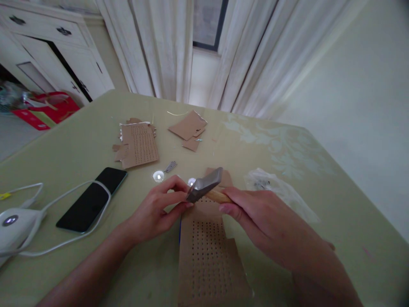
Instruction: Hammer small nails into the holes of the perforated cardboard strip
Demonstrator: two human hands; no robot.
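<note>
My right hand (pixel 255 213) grips the wooden handle of a small hammer (pixel 206 187), whose grey metal head hovers over the near cardboard sheet (pixel 207 260). That sheet is punched with rows of small holes and lies on the green table (pixel 79 145) in front of me. My left hand (pixel 159 209) rests at the sheet's top left edge, its fingertips pinched together right under the hammer head. What the fingers pinch is too small to see.
A second punched cardboard piece (pixel 139 145) and plain cardboard scraps (pixel 189 125) lie farther back. A black phone (pixel 92 198), a white cable, a white device (pixel 14 221), small shiny discs (pixel 158 176), pins (pixel 171 166) and a clear plastic bag (pixel 275 187) lie around.
</note>
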